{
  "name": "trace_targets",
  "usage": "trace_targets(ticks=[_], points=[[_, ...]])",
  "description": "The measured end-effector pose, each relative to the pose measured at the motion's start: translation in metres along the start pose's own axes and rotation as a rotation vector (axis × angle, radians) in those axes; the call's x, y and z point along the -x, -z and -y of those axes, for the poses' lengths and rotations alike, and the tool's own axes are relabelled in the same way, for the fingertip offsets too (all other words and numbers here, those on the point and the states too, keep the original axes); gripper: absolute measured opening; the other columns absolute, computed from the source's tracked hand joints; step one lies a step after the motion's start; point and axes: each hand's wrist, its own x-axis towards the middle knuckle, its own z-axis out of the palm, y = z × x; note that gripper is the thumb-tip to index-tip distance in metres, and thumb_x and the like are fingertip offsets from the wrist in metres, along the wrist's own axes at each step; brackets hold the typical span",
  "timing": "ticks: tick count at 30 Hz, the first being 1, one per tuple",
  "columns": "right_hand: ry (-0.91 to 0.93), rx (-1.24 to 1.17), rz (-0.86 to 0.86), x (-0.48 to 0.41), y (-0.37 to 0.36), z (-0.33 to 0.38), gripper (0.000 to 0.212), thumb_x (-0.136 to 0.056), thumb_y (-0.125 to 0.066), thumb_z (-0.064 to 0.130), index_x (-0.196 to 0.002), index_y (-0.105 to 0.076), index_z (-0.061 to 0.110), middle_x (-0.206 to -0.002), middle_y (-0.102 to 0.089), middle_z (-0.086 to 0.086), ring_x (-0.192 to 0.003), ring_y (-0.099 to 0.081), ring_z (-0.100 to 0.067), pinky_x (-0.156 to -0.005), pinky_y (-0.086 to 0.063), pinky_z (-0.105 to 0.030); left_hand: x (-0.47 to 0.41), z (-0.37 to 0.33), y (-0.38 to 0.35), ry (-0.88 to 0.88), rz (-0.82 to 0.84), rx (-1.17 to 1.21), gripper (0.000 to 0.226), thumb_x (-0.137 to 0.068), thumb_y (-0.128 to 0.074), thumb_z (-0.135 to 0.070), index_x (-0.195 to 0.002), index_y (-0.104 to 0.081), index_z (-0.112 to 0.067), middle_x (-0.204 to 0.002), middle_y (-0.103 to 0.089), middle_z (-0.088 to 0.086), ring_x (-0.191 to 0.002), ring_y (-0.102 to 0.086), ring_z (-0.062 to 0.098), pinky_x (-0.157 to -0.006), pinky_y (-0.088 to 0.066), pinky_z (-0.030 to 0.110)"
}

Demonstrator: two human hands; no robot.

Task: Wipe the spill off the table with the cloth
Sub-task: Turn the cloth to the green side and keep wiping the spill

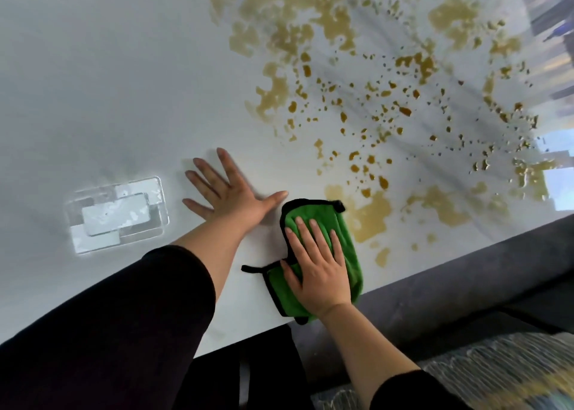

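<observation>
**Green microfibre cloth with black trim (310, 214): soft, light, floppy**

Folded flat at the front edge of the glossy white table (108, 83), right hand (316, 269) pressing it, fingers straight. Left hand (230, 192) just left of the cloth, splayed flat, holding nothing. Beaded brown liquid spill (369, 217) starts just right of it. Should glide easily, so palm pressure beats pinching.

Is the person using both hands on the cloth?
No, only the right hand presses on the green cloth; the left hand lies flat, fingers spread, on the table beside it.
</observation>
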Motion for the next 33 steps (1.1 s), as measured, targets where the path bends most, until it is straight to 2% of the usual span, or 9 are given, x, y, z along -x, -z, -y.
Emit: trace_targets(ticks=[6, 10, 15, 19, 24, 29, 31, 33], points=[[0.010, 0.053, 0.026, -0.012, 0.016, -0.070, 0.061, -0.099, -0.025, 0.053, -0.154, -0.014, 0.030, -0.160, -0.013, 0.005, -0.148, -0.009, -0.019, -0.119, -0.011, -0.048, -0.001, 0.000, -0.001, 0.008, 0.017, 0.004, 0.147, -0.046, -0.057, -0.095, -0.129, 0.049, -0.037, -0.147, 0.048, 0.011, -0.135, 0.045, 0.030, -0.104, 0.020, 0.066], [0.034, 0.107, 0.023, -0.053, 0.029, -0.097, 0.060, -0.099, -0.019, 0.054, -0.154, -0.010, 0.030, -0.160, -0.010, 0.005, -0.148, -0.005, -0.017, -0.119, -0.009, -0.047, -0.001, 0.000, 0.000, 0.018, 0.034, -0.007, 0.146, -0.046, -0.055, -0.095, -0.128, 0.051, -0.037, -0.146, 0.049, 0.010, -0.134, 0.046, 0.030, -0.104, 0.019, 0.066], [-0.055, 0.108, 0.011, -0.102, 0.046, -0.107, 0.061, -0.099, -0.016, 0.055, -0.154, -0.010, 0.028, -0.161, -0.009, 0.004, -0.148, -0.005, -0.017, -0.120, -0.007, -0.046, 0.001, -0.003, 0.002, 0.036, 0.048, -0.023, 0.146, -0.042, -0.053, -0.097, -0.124, 0.054, -0.039, -0.144, 0.052, 0.009, -0.132, 0.048, 0.030, -0.104, 0.020, 0.065], [-0.086, 0.087, 0.003, -0.071, 0.035, -0.106, 0.064, -0.099, -0.017, 0.057, -0.154, -0.006, 0.028, -0.162, -0.004, 0.004, -0.149, -0.001, -0.017, -0.120, -0.004, -0.046, 0.003, -0.004, 0.002, 0.058, 0.043, -0.026, 0.146, -0.041, -0.053, -0.098, -0.123, 0.054, -0.041, -0.144, 0.052, 0.008, -0.132, 0.048, 0.028, -0.105, 0.020, 0.065], [0.092, 0.085, 0.036, -0.008, 0.018, -0.124, 0.066, -0.096, -0.028, 0.057, -0.154, -0.012, 0.029, -0.162, -0.008, 0.005, -0.149, -0.007, -0.020, -0.118, -0.010, -0.051, 0.005, -0.006, 0.002, 0.065, 0.035, -0.028, 0.147, -0.043, -0.056, -0.096, -0.129, 0.049, -0.041, -0.147, 0.049, 0.008, -0.135, 0.045, 0.028, -0.107, 0.017, 0.065], [0.471, 0.183, 0.093, -0.052, 0.038, -0.164, 0.063, -0.097, -0.024, 0.057, -0.154, -0.013, 0.031, -0.160, -0.011, 0.006, -0.148, -0.006, -0.019, -0.118, -0.007, -0.051, 0.006, -0.007, 0.002, 0.066, 0.038, -0.040, 0.146, -0.043, -0.055, -0.097, -0.130, 0.049, -0.041, -0.148, 0.048, 0.009, -0.136, 0.043, 0.029, -0.107, 0.016, 0.065], [0.480, 0.215, 0.090, -0.089, 0.050, -0.177, 0.062, -0.098, -0.018, 0.057, -0.153, -0.009, 0.031, -0.160, -0.011, 0.005, -0.148, -0.006, -0.018, -0.118, -0.006, -0.050, 0.006, -0.007, 0.002, 0.070, 0.033, -0.050, 0.146, -0.044, -0.055, -0.096, -0.129, 0.049, -0.041, -0.147, 0.048, 0.009, -0.136, 0.044, 0.029, -0.107, 0.016, 0.065], [0.373, 0.209, 0.080, -0.116, 0.060, -0.179, 0.061, -0.098, -0.015, 0.057, -0.154, -0.006, 0.032, -0.161, -0.010, 0.006, -0.148, -0.004, -0.017, -0.119, -0.005, -0.049, 0.006, -0.007, 0.002, 0.072, 0.034, -0.049, 0.146, -0.044, -0.056, -0.096, -0.128, 0.050, -0.042, -0.147, 0.049, 0.009, -0.135, 0.045, 0.028, -0.107, 0.016, 0.065]])
